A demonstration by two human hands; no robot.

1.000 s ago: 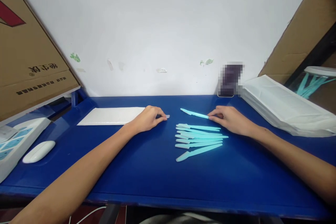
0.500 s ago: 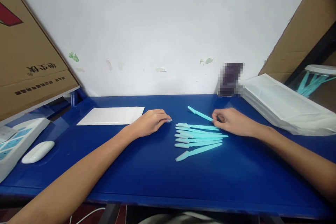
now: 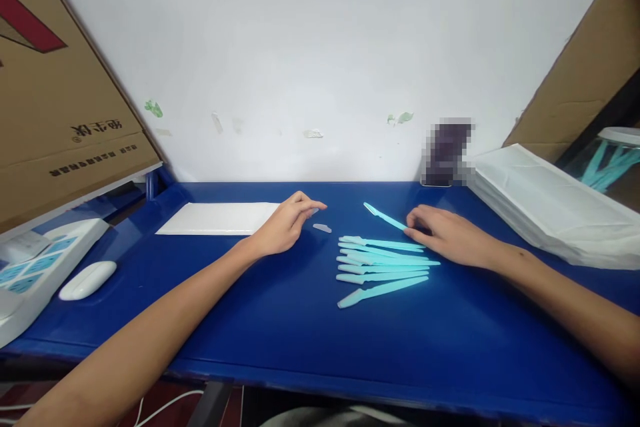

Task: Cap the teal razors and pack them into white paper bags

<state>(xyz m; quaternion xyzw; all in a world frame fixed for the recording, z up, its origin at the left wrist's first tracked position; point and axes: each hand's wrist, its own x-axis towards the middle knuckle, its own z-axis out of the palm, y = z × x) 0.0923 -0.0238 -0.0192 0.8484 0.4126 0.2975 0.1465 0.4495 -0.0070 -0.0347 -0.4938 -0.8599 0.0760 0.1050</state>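
Several teal plastic razors [image 3: 383, 267] lie in a row on the blue table [image 3: 300, 320]. My right hand [image 3: 450, 237] is closed on the handle end of one more teal razor [image 3: 385, 215], whose blade end points up and left. My left hand [image 3: 287, 223] hovers to the left of the row, thumb and forefinger pinched together; what they hold is too small to make out. A small clear cap [image 3: 323, 228] lies on the table just below those fingertips.
A white sheet [image 3: 217, 218] lies flat behind my left hand. White bags are stacked [image 3: 550, 207] at the right, beside a clear container of teal razors [image 3: 615, 160]. A cardboard box [image 3: 60, 93], a white mouse [image 3: 87, 279] and a white device [image 3: 30, 267] stand at the left.
My left hand has lifted a little and a clear cap now lies on the table beneath its fingers. My right hand has tilted its razor's blade end upward.
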